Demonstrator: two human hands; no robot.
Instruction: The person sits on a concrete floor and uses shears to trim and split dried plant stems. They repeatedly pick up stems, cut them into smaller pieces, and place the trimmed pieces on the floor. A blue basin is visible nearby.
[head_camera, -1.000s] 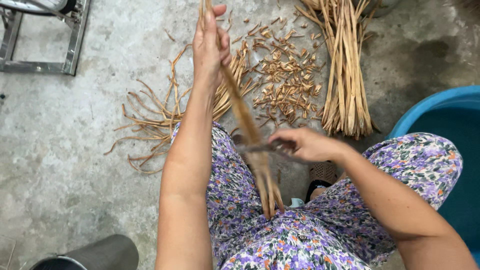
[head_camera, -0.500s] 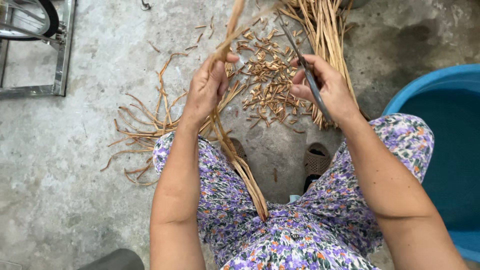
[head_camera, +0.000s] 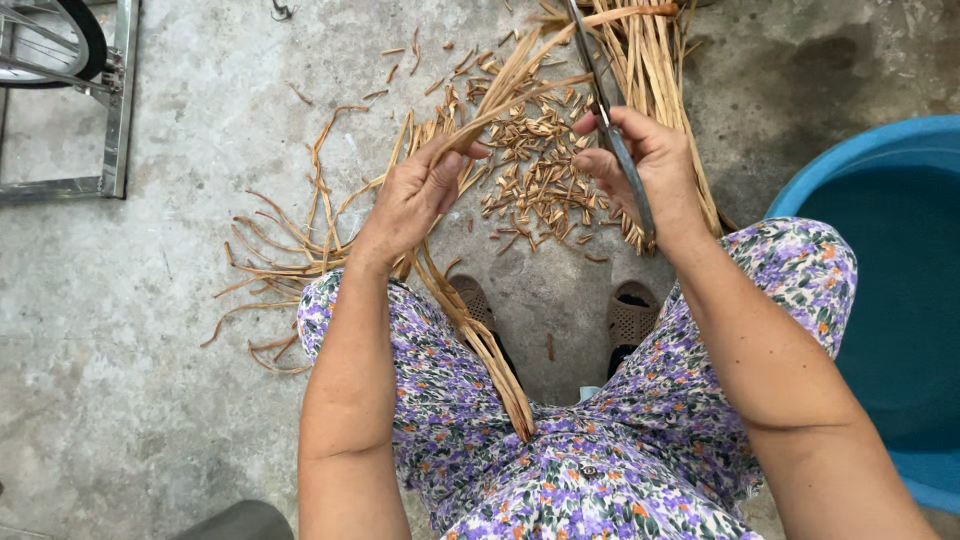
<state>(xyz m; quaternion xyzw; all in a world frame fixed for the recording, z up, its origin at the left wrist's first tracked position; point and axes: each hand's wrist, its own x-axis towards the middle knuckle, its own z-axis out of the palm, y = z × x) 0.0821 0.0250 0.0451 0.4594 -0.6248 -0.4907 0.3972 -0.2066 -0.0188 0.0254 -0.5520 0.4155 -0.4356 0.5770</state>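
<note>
My left hand grips a thin bundle of tan dried strips that runs from my lap up past the fingers, its upper ends fanning toward the top of the view. My right hand holds a long dark metal blade, knife or shears I cannot tell, pointing away from me, a short gap right of the strips. Between and below the two hands lies a heap of short cut tan bits on the concrete floor. My knees, in purple flowered cloth, frame the lower view.
A long bundle of tan strips lies on the floor at top right. Curled loose strips lie at the left. A blue plastic tub stands at the right. A metal frame with a wheel is at top left. Brown sandals show below.
Both hands have come down and toward me. The right hand with the blade, earlier near my lap, went up beside the strips; the left hand slid lower along the bundle.
</note>
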